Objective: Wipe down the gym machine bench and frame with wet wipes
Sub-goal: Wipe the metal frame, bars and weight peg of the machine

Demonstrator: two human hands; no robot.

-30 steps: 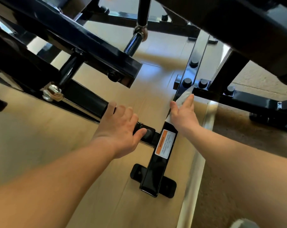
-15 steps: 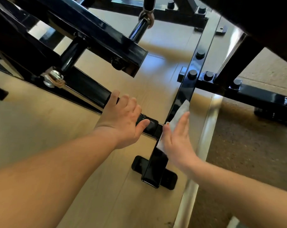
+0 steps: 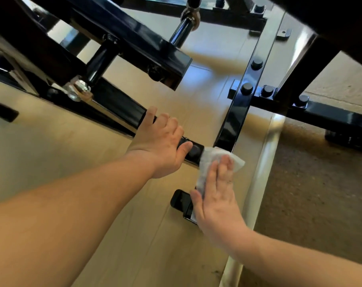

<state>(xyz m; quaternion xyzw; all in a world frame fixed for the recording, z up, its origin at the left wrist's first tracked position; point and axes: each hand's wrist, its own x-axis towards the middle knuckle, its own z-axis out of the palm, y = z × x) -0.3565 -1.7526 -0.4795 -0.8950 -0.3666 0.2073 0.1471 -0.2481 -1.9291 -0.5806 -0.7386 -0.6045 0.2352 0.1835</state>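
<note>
Item: wet wipe (image 3: 209,160), pressed flat on the low frame bar (image 3: 238,112) under straight fingers of the right hand (image 3: 215,204), left hand (image 3: 161,146) curled round the adjoining tube (image 3: 118,104); risk: the unpinched wipe probably bunches or slides off the bar's edge.

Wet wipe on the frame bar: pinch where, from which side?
Pinch the free corner of the wet wipe that sticks out right of the fingertips, coming from the right; the rest lies pressed flat on the frame bar under the right hand.
</note>
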